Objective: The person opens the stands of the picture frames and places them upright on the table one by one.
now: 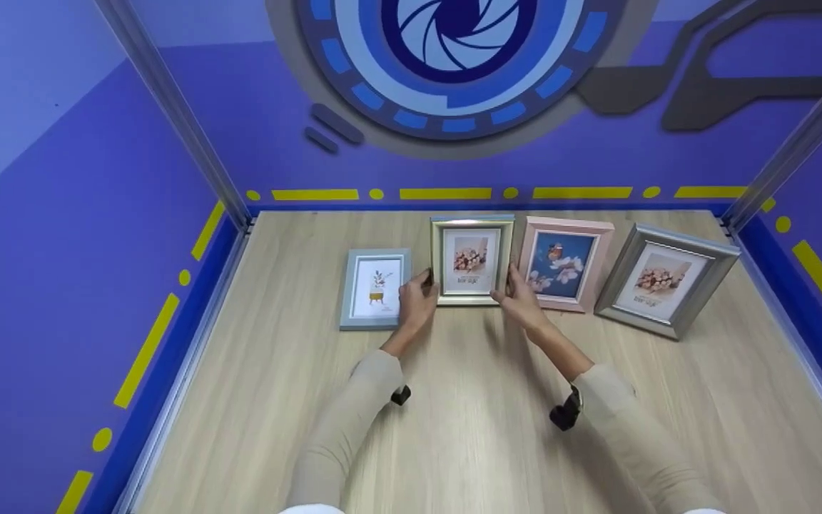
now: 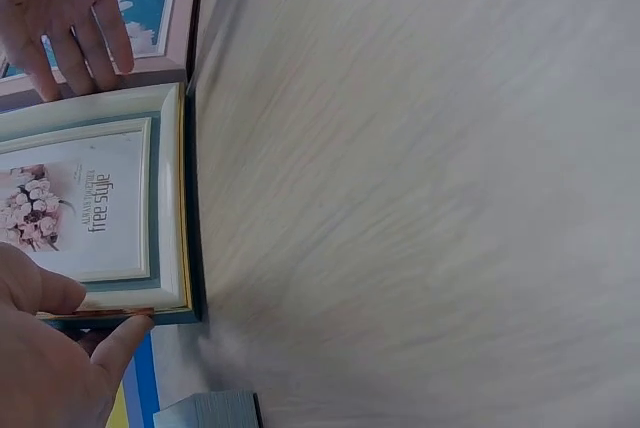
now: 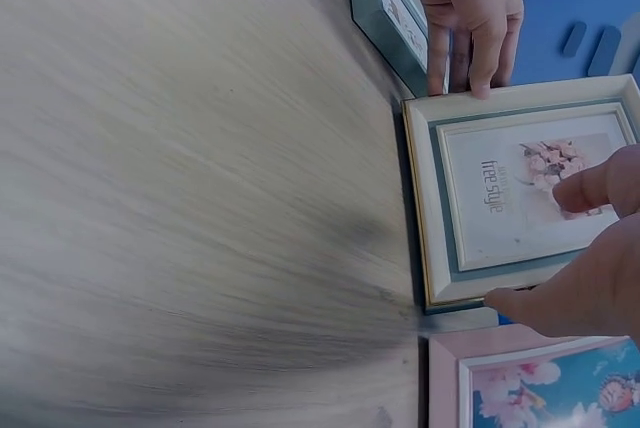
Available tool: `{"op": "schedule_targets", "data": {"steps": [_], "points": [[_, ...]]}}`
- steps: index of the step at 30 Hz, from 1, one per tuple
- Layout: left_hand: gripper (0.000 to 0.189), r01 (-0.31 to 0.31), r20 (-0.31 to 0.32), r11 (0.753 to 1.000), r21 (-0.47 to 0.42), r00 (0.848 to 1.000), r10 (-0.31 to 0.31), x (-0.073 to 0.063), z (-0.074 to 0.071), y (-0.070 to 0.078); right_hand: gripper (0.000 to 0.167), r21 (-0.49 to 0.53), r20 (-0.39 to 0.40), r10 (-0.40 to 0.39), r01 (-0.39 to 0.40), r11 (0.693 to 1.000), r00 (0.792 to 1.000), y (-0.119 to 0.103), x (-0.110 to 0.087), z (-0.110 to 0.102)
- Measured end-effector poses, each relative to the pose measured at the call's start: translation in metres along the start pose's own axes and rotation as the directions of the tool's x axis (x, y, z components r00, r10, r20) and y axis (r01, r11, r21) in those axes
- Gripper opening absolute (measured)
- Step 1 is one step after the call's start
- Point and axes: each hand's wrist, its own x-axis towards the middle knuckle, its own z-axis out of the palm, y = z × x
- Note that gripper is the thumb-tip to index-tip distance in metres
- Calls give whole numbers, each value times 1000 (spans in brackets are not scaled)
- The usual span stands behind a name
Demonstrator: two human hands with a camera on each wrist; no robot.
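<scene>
A gold-edged picture frame (image 1: 474,301) with a bouquet print stands upright between both hands. My left hand (image 1: 418,303) holds its left side; in the left wrist view that thumb and forefinger (image 2: 120,343) are at the frame's edge. On the opposite side my right hand (image 1: 523,303) grips the lower right edge, its thumb reaching across the front in the right wrist view. A pale blue frame (image 1: 347,300) with a vase print is just left of my left hand. Close by my right hand stands a pink frame (image 1: 600,264) with a blossom print.
A silver frame (image 1: 696,303) stands turned at an angle on the far right of the wooden table (image 1: 468,428). Behind the row rises a purple-blue wall (image 1: 197,100) with yellow markings, and side panels close off the left and right.
</scene>
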Motion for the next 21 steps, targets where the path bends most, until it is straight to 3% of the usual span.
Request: {"op": "schedule_targets", "data": {"steps": [6, 11, 14, 17, 21], "points": [[36, 24, 81, 999, -39, 996, -20, -6, -13, 2, 79, -60, 42, 71, -68, 996, 997, 5, -13, -2], [39, 31, 161, 997, -65, 987, -20, -15, -42, 0, 68, -172, 108, 124, -104, 979, 986, 14, -22, -3], [38, 51, 197, 997, -66, 980, -37, -22, -62, -4, 56, -219, 189, 124, -81, 972, 974, 18, -26, -1], [36, 71, 190, 996, -52, 980, -60, -30, -81, -12, 50, -225, 275, 119, -56, 973, 954, 19, -27, 4], [34, 110, 118, 993, -38, 987, -105, -41, -102, -29, 46, -221, 363, 125, -45, 974, 923, 19, -26, 19]]}}
